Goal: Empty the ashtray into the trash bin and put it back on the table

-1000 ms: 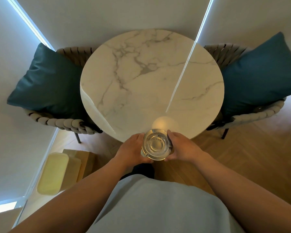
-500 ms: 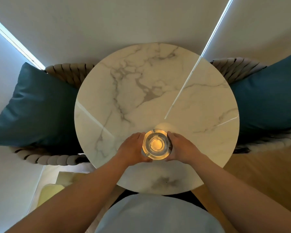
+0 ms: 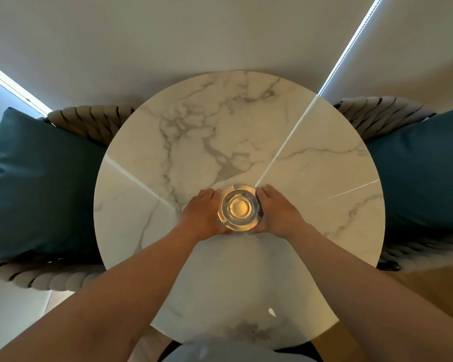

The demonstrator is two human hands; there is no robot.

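A round clear glass ashtray is over the middle of the round white marble table. Its bowl looks empty and glows amber at the centre. My left hand grips its left side and my right hand grips its right side. I cannot tell whether the ashtray rests on the tabletop or hovers just above it. The trash bin is not in view.
A woven rope chair with a teal cushion stands left of the table, another with a teal cushion stands right. Pale blinds hang behind the table. Wooden floor shows at the lower right.
I have come closer to the table. Both hands carried the ashtray from beyond its near edge to over its middle. The yellowish box on the floor at the left has left the view.
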